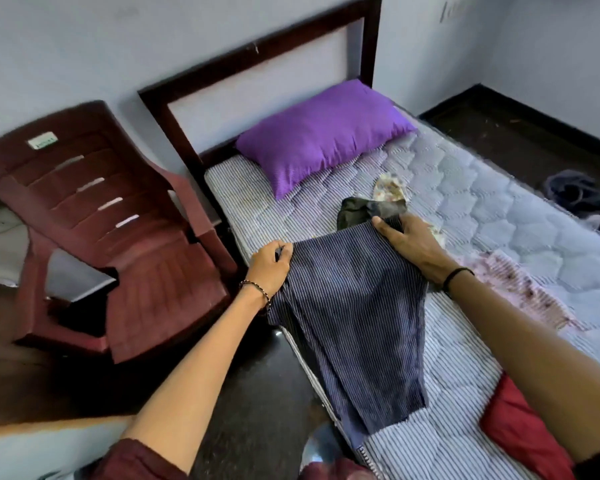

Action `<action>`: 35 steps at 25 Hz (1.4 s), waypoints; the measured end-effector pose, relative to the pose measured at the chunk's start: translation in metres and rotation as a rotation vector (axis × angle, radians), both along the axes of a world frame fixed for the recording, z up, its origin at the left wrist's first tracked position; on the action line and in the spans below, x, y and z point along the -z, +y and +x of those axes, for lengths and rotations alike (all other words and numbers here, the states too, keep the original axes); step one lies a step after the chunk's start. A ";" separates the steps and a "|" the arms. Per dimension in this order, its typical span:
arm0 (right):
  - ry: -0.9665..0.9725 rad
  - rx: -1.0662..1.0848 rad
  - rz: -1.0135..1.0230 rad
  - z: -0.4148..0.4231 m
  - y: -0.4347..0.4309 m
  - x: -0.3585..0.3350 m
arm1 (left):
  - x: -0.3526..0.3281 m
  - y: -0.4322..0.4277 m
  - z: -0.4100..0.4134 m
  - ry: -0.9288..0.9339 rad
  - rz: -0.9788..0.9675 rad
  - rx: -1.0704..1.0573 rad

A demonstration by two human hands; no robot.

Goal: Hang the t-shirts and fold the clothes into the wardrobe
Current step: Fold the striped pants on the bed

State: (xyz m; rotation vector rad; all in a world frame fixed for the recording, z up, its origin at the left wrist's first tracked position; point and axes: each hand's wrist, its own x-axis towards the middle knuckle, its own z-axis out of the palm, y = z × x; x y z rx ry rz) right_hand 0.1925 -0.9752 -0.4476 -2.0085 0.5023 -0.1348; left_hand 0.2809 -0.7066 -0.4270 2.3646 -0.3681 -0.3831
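1. left hand point(269, 265) grip: fingers curled, pinching one top corner of the navy pinstriped trousers point(354, 306).
2. right hand point(409, 247) grip: clamped on the other corner.
3. trousers lie spread on the mattress point(482, 209) (partly over its near edge).

Navy pinstriped trousers point(350, 306) were laid flat on the mattress point(499, 209), waistband spread toward the far side and pinched at one corner by the left hand point(269, 263), gripped at the other by the right hand point(413, 247); the legs were stacked together, partly overhanging the mattress edge. A crumpled dark garment point(355, 211) was seen just beyond the waistband, with a floral cloth point(390, 187) behind it. A red garment point(520, 431) was bunched at the near right.
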 end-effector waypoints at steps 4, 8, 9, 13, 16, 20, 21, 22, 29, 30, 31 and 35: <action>0.033 0.077 -0.075 0.042 -0.016 0.087 | 0.079 -0.026 0.035 -0.052 0.114 0.000; -0.024 0.144 -0.112 0.088 -0.027 0.151 | 0.136 -0.048 0.082 -0.203 0.140 -0.022; -0.033 0.145 -0.132 0.099 -0.029 0.162 | 0.147 -0.050 0.092 -0.239 0.158 -0.042; -0.051 0.112 -0.280 0.120 -0.032 0.187 | 0.176 -0.046 0.118 -0.326 0.332 -0.062; -0.058 0.060 -0.171 0.106 -0.029 0.195 | 0.188 -0.032 0.112 -0.252 0.320 -0.032; -0.005 -0.021 0.131 0.050 -0.031 0.205 | 0.194 -0.008 0.069 -0.170 0.191 0.040; 0.019 -0.008 0.213 0.034 -0.032 0.211 | 0.198 -0.002 0.053 -0.172 0.197 0.082; 0.044 0.012 0.291 0.017 -0.032 0.218 | 0.205 0.004 0.037 -0.183 0.209 0.141; 0.179 0.055 0.329 -0.060 -0.018 0.255 | 0.255 0.018 -0.038 -0.416 0.224 0.529; 0.180 0.062 0.331 -0.067 -0.016 0.256 | 0.258 0.018 -0.044 -0.425 0.226 0.565; 0.176 0.063 0.337 -0.073 -0.014 0.258 | 0.261 0.019 -0.049 -0.426 0.220 0.599; 0.220 0.034 0.353 -0.095 -0.009 0.260 | 0.268 0.026 -0.066 -0.304 0.176 0.748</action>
